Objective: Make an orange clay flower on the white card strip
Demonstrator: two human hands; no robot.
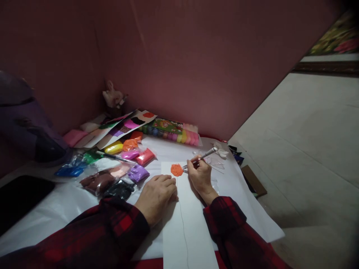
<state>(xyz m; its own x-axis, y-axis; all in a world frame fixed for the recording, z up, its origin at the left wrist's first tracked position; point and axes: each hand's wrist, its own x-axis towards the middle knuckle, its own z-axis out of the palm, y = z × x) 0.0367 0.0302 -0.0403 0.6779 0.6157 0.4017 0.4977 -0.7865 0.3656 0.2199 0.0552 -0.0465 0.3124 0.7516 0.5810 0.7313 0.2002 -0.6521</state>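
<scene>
A long white strip of card [190,231] lies in front of me with a thin drawn line running down it. Near its far end sits a round, rough-textured patch of orange clay [177,170]. My right hand [200,175] grips a fork [209,152] with a striped handle, its tines at the right edge of the orange patch. My left hand [158,196] rests palm down on the card's left edge, fingers laid together and holding nothing; its fingertips are partly hidden.
Several bags of coloured clay, including a purple one [138,173], lie left of the card. Behind them are painted-looking sheets [123,130] and a long clay pack [171,130] by the wall. A black flat object [25,198] lies far left. The table drops off at right.
</scene>
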